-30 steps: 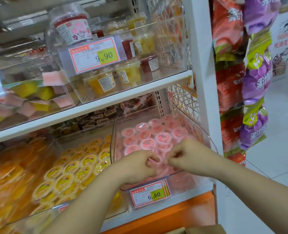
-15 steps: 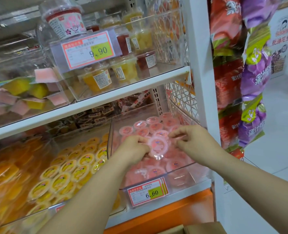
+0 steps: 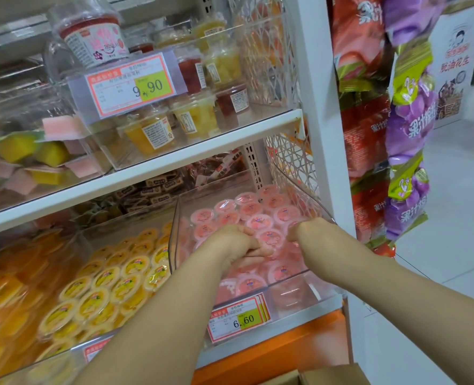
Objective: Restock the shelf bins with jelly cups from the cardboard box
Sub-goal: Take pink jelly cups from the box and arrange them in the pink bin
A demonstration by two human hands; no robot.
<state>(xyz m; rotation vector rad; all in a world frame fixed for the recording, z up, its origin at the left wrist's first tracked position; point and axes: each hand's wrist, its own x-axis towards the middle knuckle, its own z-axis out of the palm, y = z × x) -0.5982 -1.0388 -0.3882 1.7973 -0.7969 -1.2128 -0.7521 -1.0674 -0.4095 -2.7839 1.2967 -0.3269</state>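
Observation:
A clear shelf bin (image 3: 174, 234) on the lower shelf holds several pink jelly cups (image 3: 285, 213). Both my hands are inside it. My left hand (image 3: 234, 243) curls its fingers round the left side of one pink jelly cup (image 3: 270, 237) lying on top of the pile. My right hand (image 3: 312, 232) is knuckles-up, and its curled fingers meet that cup's right rim; the fingertips are hidden. A corner of the cardboard box (image 3: 330, 375) shows at the bottom edge, below the shelf.
A neighbouring bin of yellow jelly cups (image 3: 105, 287) sits to the left. A 6.60 price tag (image 3: 238, 319) hangs on the pink bin's front. Fruit cups (image 3: 152, 132) fill the upper shelf. Hanging snack bags (image 3: 408, 120) line the white post on the right.
Both hands have moved deeper and lower into the pink bin. The pink cup held up between them half a second ago now lies down on the pile.

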